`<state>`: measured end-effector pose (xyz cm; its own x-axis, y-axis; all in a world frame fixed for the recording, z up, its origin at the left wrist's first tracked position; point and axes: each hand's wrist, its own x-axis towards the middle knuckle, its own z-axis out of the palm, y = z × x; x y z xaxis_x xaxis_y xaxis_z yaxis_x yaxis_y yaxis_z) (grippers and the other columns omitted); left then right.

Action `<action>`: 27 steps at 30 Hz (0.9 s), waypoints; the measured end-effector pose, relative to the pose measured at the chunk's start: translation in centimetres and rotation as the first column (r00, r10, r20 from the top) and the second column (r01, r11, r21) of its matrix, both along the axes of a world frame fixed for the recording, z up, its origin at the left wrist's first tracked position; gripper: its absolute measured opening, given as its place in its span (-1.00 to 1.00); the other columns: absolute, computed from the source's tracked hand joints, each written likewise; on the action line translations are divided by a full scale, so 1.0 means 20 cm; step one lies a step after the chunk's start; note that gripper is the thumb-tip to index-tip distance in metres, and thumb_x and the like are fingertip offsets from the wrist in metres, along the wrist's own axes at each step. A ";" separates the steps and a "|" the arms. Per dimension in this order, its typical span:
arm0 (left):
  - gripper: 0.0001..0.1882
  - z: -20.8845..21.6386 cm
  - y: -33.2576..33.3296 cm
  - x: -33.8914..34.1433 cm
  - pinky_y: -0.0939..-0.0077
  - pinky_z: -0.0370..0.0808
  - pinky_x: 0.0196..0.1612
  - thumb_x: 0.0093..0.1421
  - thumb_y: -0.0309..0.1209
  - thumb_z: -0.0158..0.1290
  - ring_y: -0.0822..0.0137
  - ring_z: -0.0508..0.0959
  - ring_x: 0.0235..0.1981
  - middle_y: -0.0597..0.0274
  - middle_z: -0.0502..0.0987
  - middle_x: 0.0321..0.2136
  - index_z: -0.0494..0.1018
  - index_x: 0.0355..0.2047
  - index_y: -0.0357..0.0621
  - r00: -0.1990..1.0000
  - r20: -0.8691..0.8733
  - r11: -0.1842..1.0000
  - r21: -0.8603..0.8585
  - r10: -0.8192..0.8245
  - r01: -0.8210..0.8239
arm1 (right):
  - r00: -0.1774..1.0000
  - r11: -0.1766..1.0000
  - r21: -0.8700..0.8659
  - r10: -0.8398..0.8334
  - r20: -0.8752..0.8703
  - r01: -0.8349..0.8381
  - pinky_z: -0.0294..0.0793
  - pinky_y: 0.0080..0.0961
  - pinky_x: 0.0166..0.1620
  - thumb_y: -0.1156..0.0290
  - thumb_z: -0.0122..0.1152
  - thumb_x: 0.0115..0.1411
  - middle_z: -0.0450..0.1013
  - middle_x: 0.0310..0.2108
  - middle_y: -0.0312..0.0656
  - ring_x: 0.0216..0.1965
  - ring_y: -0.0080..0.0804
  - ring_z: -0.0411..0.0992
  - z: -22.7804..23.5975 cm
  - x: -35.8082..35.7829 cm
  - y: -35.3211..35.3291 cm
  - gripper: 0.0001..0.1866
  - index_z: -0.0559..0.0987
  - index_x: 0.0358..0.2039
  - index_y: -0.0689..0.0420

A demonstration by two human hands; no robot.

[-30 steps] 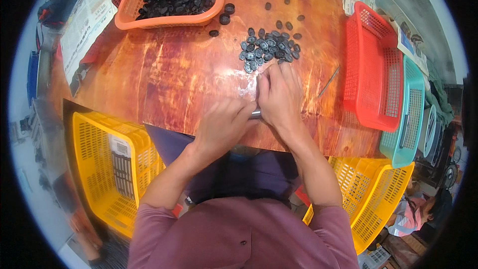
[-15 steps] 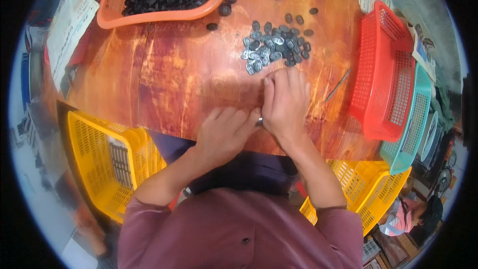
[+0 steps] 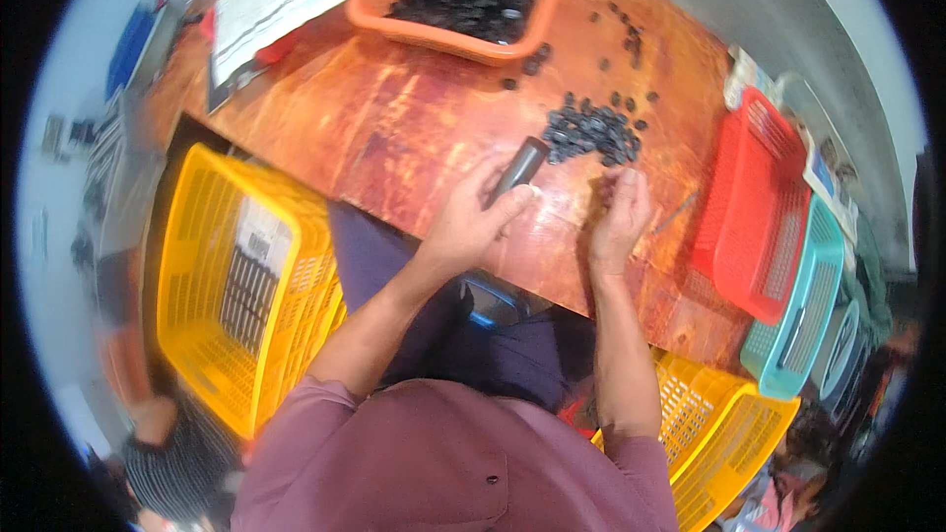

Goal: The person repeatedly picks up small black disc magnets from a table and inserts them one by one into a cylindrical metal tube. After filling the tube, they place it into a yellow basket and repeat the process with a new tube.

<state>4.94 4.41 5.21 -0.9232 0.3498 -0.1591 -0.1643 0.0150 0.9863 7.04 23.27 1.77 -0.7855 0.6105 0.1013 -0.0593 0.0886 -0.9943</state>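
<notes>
A dark, smooth cylinder, like a short tube or handle, is in my left hand, whose fingers wrap its lower end above the table's near part. My right hand is at the near edge of a pile of small black oval pieces. Its fingers are curled together, and blur hides whether a piece is between them. Several loose ovals lie around the pile. More black pieces fill an orange basket at the far side of the wooden table.
A thin rod lies right of my right hand. Beyond it stand a red basket and a teal basket. Yellow crates flank me below table height. Newspaper covers the far left. Other people are partly visible at both lower sides.
My hands have moved apart: the right reached to the pile, the left lifted slightly, showing the dark cylinder it holds. The whole view has tilted and shifted.
</notes>
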 end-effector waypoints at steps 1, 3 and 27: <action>-0.60 0.02 -0.04 0.03 0.40 0.51 -0.10 0.33 -0.42 0.11 0.40 0.55 -0.20 0.21 0.58 -0.19 0.43 0.15 -0.26 0.999 -0.031 1.000 0.007 0.017 -0.017 | 1.000 1.000 0.026 -0.010 0.022 0.009 0.24 -0.54 -0.39 0.19 -0.11 0.49 0.29 -0.51 -0.39 -0.46 -0.59 0.21 0.01 0.00 0.00 -0.64 0.46 -0.38 0.14; -0.57 0.04 -0.14 0.10 0.45 0.49 -0.02 0.37 -0.35 0.08 0.48 0.50 -0.16 0.24 0.56 -0.18 0.41 0.18 -0.31 0.995 -0.091 0.999 0.024 0.044 -0.042 | 0.999 0.958 0.287 0.001 0.037 -0.012 0.23 -0.52 -0.38 0.25 -0.06 0.43 0.24 -0.53 -0.40 -0.46 -0.56 0.19 -0.08 0.02 0.06 -0.64 0.41 -0.52 0.10; -0.66 -0.51 -2.39 0.56 0.57 0.45 -0.40 0.11 -0.41 0.34 0.49 0.48 -0.51 0.30 0.51 -0.44 0.37 -0.23 -0.15 0.716 0.138 0.642 -0.579 0.684 -0.502 | 0.952 0.751 0.652 -0.118 0.282 -0.101 0.24 -0.46 -0.36 0.21 0.08 0.45 0.26 -0.52 -0.28 -0.46 -0.46 0.17 -0.08 0.00 0.16 -0.58 0.46 -0.44 0.33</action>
